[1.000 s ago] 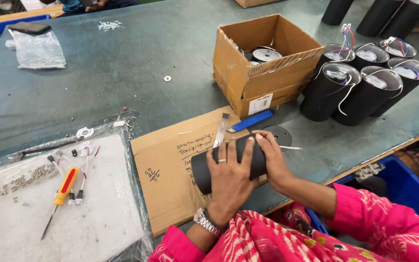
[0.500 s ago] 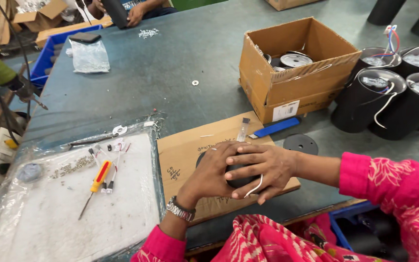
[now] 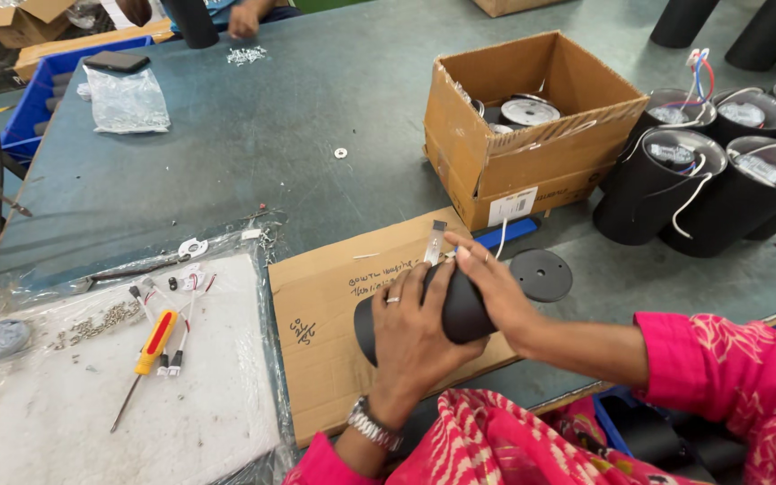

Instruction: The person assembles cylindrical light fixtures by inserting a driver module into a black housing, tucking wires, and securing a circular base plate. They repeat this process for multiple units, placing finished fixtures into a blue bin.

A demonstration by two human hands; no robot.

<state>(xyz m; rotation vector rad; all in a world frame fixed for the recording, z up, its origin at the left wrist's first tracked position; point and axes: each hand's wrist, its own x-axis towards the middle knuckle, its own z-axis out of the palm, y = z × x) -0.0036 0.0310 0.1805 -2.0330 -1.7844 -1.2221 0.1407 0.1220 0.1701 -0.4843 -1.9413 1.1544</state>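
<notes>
A black cylinder housing (image 3: pixel 460 310) lies on its side on a flat cardboard sheet (image 3: pixel 325 296) near the table's front edge. My left hand (image 3: pixel 415 337) wraps over its left half, a ring on one finger and a watch at the wrist. My right hand (image 3: pixel 491 287) grips its right end from above, the sleeve pink. A white wire (image 3: pixel 502 235) rises from the cylinder's far end. A black round disc (image 3: pixel 541 274) lies just right of my right hand. A blue-handled tool (image 3: pixel 509 232) rests behind it.
An open cardboard box (image 3: pixel 532 171) holding round parts stands behind. Several black cylinders with wires (image 3: pixel 711 180) stand at the right. At left, a white foam pad (image 3: pixel 92 404) under plastic carries a yellow-red screwdriver (image 3: pixel 150 350) and screws. Another person's hand (image 3: pixel 244 16) works at the far edge.
The view has swung left and down. My hands stay on the cylinder; the left hand has slid further over its top and the right has shifted to its end.
</notes>
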